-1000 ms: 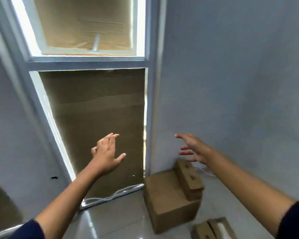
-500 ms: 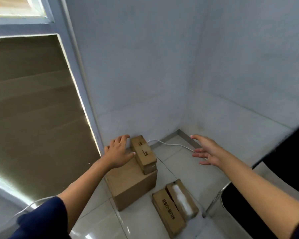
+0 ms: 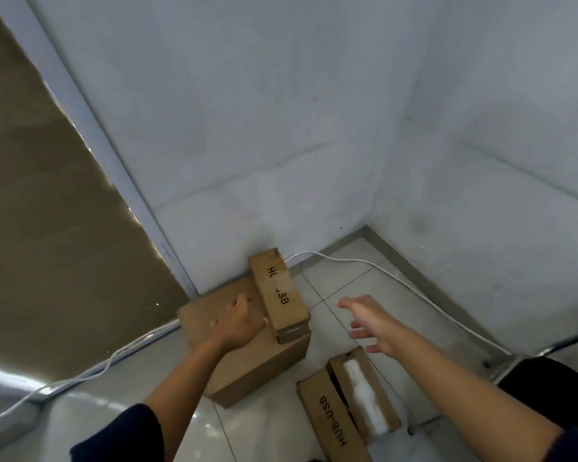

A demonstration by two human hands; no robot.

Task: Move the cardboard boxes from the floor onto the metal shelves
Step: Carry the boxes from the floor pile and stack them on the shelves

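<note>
Both hands have dropped toward the floor stack since 0.5 s ago. Nearest: HUB-USB box [image 3: 327, 415] beside an open box [image 3: 364, 395] on the tiles. Right hand [image 3: 372, 323] hovers, fingers spread, holding nothing. Left hand [image 3: 237, 323] rests on the large box [image 3: 247, 355], touching the narrow box [image 3: 279, 291] stacked on top; grip unclear.

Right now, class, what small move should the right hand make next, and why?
Probably bring the right hand, open in the air, onto the small box's right side. The left hand already touches its left side, and it sits atop the big box, so a two-handed lift looks ready.
</note>
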